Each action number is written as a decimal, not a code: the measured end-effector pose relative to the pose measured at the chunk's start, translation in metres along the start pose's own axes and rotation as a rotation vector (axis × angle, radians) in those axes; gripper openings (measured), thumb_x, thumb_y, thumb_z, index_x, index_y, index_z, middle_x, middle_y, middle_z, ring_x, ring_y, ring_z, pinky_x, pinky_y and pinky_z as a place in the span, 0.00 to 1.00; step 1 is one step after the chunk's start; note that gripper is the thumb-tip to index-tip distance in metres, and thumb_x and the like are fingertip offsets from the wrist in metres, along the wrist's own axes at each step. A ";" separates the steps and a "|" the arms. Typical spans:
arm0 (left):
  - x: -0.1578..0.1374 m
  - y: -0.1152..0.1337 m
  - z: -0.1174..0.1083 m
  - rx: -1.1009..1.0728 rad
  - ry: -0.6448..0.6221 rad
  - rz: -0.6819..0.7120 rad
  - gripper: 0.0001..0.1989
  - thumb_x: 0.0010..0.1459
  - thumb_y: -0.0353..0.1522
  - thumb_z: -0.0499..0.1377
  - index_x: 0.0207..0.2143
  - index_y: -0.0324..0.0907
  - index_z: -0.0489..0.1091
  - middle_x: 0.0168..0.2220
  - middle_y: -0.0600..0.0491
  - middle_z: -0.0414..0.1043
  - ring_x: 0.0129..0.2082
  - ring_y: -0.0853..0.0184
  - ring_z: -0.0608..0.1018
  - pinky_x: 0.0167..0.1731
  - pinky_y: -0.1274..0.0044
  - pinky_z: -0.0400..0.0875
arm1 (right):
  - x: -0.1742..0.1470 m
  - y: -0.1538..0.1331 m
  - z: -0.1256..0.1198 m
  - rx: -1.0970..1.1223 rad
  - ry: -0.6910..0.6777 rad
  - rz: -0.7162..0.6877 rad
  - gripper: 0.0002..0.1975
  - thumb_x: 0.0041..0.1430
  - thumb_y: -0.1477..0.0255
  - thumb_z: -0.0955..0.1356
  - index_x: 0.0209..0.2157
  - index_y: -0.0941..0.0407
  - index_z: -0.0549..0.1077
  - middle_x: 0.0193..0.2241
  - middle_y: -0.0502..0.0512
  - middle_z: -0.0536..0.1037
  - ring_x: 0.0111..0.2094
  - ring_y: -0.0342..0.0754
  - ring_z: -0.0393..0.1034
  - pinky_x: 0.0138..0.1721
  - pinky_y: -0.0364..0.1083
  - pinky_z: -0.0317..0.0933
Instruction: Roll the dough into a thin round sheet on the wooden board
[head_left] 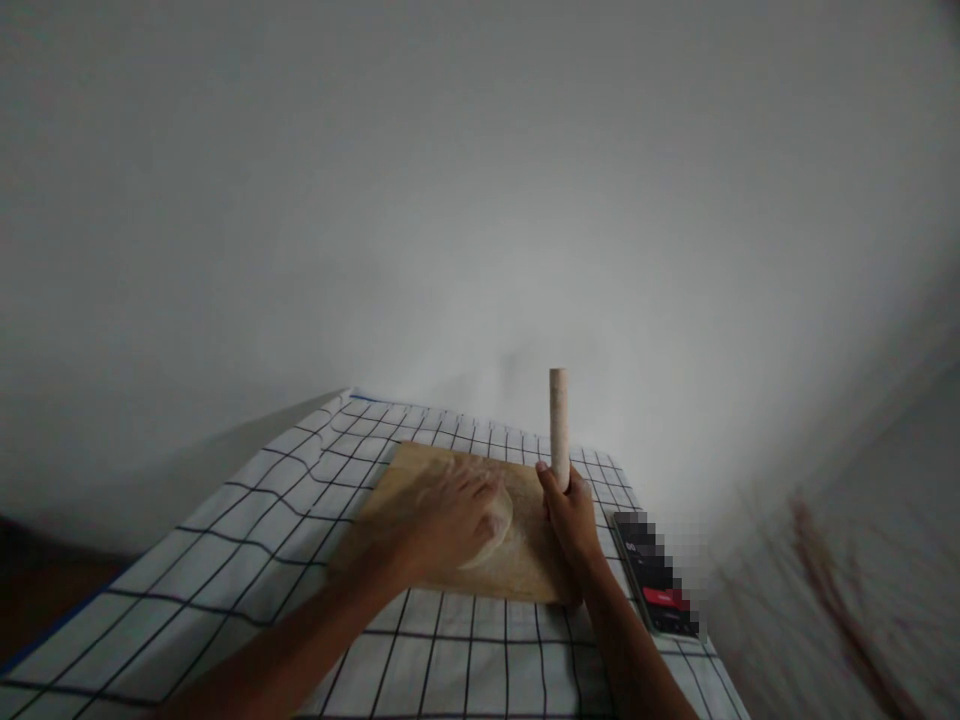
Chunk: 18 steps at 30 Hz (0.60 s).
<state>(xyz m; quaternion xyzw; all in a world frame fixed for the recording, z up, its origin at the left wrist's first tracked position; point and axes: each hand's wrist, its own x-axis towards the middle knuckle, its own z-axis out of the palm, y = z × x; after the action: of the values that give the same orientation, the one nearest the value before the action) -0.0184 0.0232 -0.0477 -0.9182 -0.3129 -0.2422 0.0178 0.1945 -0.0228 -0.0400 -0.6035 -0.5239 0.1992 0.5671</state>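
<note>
A flat round of dough (501, 530) lies on the wooden board (405, 470), partly hidden under my left hand (457, 510). That hand rests palm down over the dough, its fingers stretched out and slightly smeared by motion. My right hand (571, 505) is wrapped around the lower end of a pale wooden rolling pin (559, 420). The pin points upright above the right side of the board. Pale flour dusts the board's far side.
A white tablecloth with dark grid lines (247, 560) covers the table beneath the board. To the right of my right forearm lies a phone (649, 570), partly pixelated. Behind the table rises a plain wall (450, 200). Blurred thin reddish branches (825, 580) stand at the lower right.
</note>
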 end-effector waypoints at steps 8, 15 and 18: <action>-0.010 0.008 -0.011 -0.001 -0.208 0.081 0.28 0.69 0.43 0.47 0.66 0.41 0.60 0.68 0.44 0.59 0.68 0.52 0.60 0.66 0.56 0.52 | 0.005 0.009 -0.002 -0.004 0.013 0.003 0.22 0.60 0.50 0.67 0.30 0.54 0.65 0.17 0.43 0.64 0.17 0.41 0.58 0.18 0.40 0.50; -0.019 0.033 -0.045 -0.196 -0.511 0.118 0.34 0.67 0.43 0.50 0.69 0.33 0.53 0.70 0.37 0.48 0.70 0.50 0.53 0.67 0.57 0.53 | 0.008 0.015 -0.002 -0.057 -0.007 -0.008 0.22 0.61 0.49 0.65 0.30 0.55 0.66 0.17 0.43 0.63 0.18 0.41 0.57 0.19 0.40 0.50; -0.016 0.038 -0.056 -0.260 -0.499 0.158 0.31 0.65 0.44 0.54 0.64 0.36 0.62 0.68 0.39 0.56 0.68 0.51 0.60 0.65 0.60 0.58 | 0.009 0.014 -0.002 -0.136 -0.033 -0.045 0.22 0.63 0.49 0.64 0.30 0.55 0.67 0.18 0.44 0.63 0.20 0.41 0.57 0.21 0.41 0.49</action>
<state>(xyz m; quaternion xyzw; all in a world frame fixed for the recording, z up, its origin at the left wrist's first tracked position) -0.0313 -0.0264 -0.0015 -0.9655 -0.2016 -0.0448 -0.1589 0.2056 -0.0137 -0.0491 -0.6256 -0.5588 0.1601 0.5204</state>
